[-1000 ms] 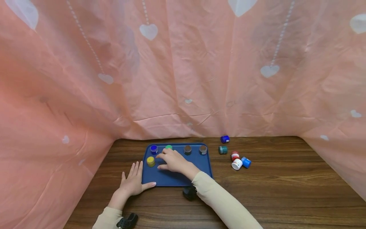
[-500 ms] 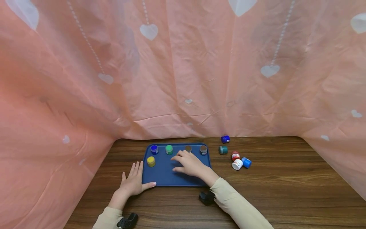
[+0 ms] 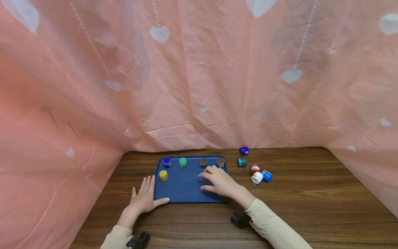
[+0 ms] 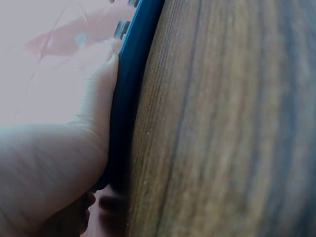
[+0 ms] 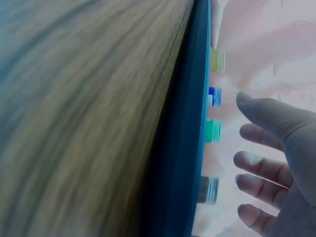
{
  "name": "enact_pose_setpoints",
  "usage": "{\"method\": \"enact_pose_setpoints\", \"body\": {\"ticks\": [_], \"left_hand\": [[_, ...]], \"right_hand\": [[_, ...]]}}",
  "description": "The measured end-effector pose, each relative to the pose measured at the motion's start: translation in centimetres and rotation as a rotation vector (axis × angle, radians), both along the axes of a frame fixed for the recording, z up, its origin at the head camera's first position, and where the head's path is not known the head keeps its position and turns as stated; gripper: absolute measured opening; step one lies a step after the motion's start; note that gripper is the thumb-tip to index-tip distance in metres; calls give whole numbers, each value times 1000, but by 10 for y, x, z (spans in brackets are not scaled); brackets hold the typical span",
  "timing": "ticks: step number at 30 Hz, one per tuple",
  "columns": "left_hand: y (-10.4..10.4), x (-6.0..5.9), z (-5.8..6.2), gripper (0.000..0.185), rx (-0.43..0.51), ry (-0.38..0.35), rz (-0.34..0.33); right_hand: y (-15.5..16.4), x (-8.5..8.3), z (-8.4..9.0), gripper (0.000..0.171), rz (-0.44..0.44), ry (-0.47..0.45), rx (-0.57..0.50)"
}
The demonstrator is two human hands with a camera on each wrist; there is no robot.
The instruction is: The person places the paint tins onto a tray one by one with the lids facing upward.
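A dark blue tray (image 3: pixel 186 188) lies on the wooden table (image 3: pixel 311 207). On it stand a blue jar (image 3: pixel 167 162), a green jar (image 3: pixel 183 162), two brown jars (image 3: pixel 203 162) (image 3: pixel 220 162) along the far rim and a yellow jar (image 3: pixel 163 175) at the left. My left hand (image 3: pixel 144 198) rests flat beside the tray's near left corner, thumb against its rim (image 4: pixel 129 98). My right hand (image 3: pixel 219 181) hovers over the tray's right part with fingers relaxed (image 5: pixel 256 160), holding nothing, near the brown jars.
Right of the tray lie loose jars: dark blue (image 3: pixel 244 150), teal (image 3: pixel 241 162), red (image 3: pixel 255 168), white (image 3: pixel 257 177) and light blue (image 3: pixel 266 175). A pink heart-patterned sheet (image 3: pixel 199 76) walls the table at the back and both sides.
My right hand has moved rightward across the tray, from near the green jar to beside the brown jars. The left hand has stayed put.
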State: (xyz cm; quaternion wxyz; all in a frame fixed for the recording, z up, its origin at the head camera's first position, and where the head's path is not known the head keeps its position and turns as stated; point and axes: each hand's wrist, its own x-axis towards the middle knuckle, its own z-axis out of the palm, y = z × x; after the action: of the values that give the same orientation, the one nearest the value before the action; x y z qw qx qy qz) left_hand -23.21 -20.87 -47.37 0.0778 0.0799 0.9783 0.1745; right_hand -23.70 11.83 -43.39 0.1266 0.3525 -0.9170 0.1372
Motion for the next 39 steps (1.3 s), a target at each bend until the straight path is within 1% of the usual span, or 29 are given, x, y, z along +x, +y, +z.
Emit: {"method": "enact_pose_setpoints", "body": {"ticks": [4,6,10,13,14,18,22,28,34,37,39], "left_hand": [[0,0,0,125,5,8,-2],[0,1,2,124,-3,7,-3],[1,0,2,122,-14,8,-4],[1,0,2,122,-16,10,-4],[1,1,4,122,-19,5,-4],[1,1,5,122,-20,3,-2],[3,0,4,121,-14,2,-1],[4,1,5,123,-4,2,-5],[3,-1,2,127,0,2,-9],[3,-2,0,128,10,-2,-8],[2,-3,-2,128,12,1,-6]], "right_hand": [[11,3,0,39,4,32,-11],[17,5,1,39,-6,31,-13],[31,10,5,39,-33,16,-18],[42,12,6,38,-44,37,-28],[46,12,6,38,-46,46,-31],[62,14,5,39,-77,73,-50],[78,16,5,38,-114,73,-70],[100,19,4,39,-160,104,-44],[117,19,8,43,-198,112,-22],[125,18,9,45,-216,101,-12],[130,17,10,45,-227,78,-11]]}}
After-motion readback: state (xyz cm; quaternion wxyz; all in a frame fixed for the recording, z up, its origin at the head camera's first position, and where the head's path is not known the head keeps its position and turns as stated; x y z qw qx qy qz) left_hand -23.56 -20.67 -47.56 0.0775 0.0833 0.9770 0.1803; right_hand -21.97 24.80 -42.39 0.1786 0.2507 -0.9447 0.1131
